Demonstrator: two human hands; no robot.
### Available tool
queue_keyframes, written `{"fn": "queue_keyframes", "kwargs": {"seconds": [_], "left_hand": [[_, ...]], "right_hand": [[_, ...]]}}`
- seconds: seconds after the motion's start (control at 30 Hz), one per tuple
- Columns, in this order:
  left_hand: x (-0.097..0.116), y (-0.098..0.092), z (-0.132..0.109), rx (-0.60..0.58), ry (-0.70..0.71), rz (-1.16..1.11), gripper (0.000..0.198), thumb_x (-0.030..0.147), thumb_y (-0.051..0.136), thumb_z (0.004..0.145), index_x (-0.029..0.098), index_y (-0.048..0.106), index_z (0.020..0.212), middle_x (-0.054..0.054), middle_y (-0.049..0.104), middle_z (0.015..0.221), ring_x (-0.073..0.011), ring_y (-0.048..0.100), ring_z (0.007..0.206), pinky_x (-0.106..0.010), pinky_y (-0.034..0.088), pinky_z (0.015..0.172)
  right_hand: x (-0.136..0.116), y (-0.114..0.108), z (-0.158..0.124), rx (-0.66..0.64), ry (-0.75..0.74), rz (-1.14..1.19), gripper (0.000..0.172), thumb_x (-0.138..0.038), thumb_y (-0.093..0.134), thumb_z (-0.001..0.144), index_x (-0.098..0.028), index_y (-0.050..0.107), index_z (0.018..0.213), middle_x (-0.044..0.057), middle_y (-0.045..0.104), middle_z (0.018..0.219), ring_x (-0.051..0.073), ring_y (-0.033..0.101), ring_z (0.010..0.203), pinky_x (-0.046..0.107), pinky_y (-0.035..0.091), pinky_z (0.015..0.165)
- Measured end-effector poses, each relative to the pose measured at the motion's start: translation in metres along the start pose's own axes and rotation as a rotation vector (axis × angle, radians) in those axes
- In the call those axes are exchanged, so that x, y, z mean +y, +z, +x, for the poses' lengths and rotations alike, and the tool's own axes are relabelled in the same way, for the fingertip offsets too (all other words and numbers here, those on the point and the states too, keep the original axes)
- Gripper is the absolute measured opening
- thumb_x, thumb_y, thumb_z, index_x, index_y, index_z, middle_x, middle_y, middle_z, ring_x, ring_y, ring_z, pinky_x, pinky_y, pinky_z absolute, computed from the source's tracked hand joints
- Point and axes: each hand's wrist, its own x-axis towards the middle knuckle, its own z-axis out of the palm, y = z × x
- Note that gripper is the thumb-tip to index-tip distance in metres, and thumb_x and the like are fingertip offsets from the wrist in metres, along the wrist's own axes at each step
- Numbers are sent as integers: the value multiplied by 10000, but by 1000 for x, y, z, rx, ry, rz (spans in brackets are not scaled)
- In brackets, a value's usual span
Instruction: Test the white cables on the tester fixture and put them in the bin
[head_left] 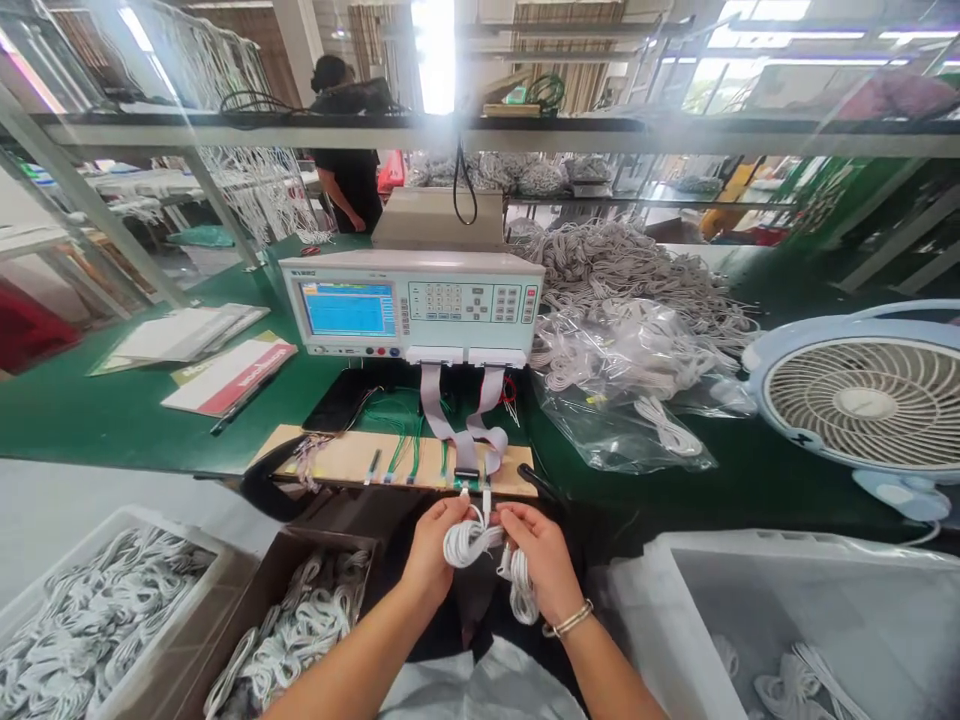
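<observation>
My left hand pinches a white plug of a coiled white cable, right at the edge of the small green circuit board on the wooden board. A second white plug points up at the board beside it. My right hand has its fingers closed near that plug, and a second coiled white cable hangs from it. Grey ribbon cables run from the circuit board up to a bench tester with a lit blue screen. Whether the plugs are fully seated is too small to tell.
Left of my lap stand a white bin and a brown box, both full of coiled cables. At right are another white bin, a bagged cable pile and a blue fan. A person stands behind the bench.
</observation>
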Motion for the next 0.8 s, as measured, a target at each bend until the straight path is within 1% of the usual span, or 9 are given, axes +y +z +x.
{"fn": "queue_keyframes", "kwargs": {"seconds": [0.13,0.27,0.33,0.4,0.5,0.57,0.63,0.73,0.8], "left_hand": [[-1,-2,1,-38,2,-60,285,340,697,554,108,550,629,17,528,541,-68,447,457,-196,329,480],[10,-5,3,-151,-127,-23,293,357,658,610,84,583,685,5,511,548,-69,436,458,-197,306,471],[16,-3,4,-192,-149,-13,342,395,620,641,65,600,728,-10,513,562,-77,442,476,-202,308,483],[20,0,5,-208,-139,-1,407,452,586,652,54,609,731,-19,510,550,-83,434,470,-207,298,480],[21,5,8,-192,-110,2,456,508,569,634,57,608,682,-21,500,524,-82,408,443,-210,275,468],[20,6,11,-183,-98,-3,458,521,566,626,64,601,648,-14,483,508,-79,389,431,-211,260,465],[19,4,14,-190,-100,4,444,520,561,628,77,590,617,-7,472,503,-74,372,425,-212,253,471],[18,2,17,-198,-103,35,404,493,572,629,91,579,589,6,460,500,-57,327,412,-207,230,471],[16,0,17,-172,-91,52,387,476,584,623,90,588,597,12,456,495,-49,301,405,-206,219,467]], "right_hand": [[6,6,-3,95,53,204,227,-321,650,625,-174,595,790,19,639,758,77,472,469,195,361,420],[2,9,1,159,80,289,234,-282,669,603,-191,580,799,-6,591,696,94,495,515,196,394,448],[-1,7,5,122,88,226,190,-292,658,620,-192,588,766,-30,532,603,83,463,483,183,372,424],[-3,6,10,63,95,104,160,-330,632,647,-181,588,680,-49,445,501,67,397,420,174,318,378],[-5,6,18,14,72,-72,259,-408,615,644,-167,564,565,-62,351,410,56,317,368,179,259,352],[-6,8,24,-23,59,-138,297,-451,629,605,-163,574,557,-58,357,389,63,323,371,185,272,363],[-6,10,29,-80,65,-163,321,-472,643,570,-155,608,608,-44,409,398,89,384,405,199,322,402],[-5,12,36,-164,58,-146,366,-475,647,557,-135,633,693,-6,524,490,149,492,535,237,398,532],[-3,12,35,-187,35,-147,360,-479,640,560,-134,620,661,0,539,522,156,499,567,240,399,559]]}}
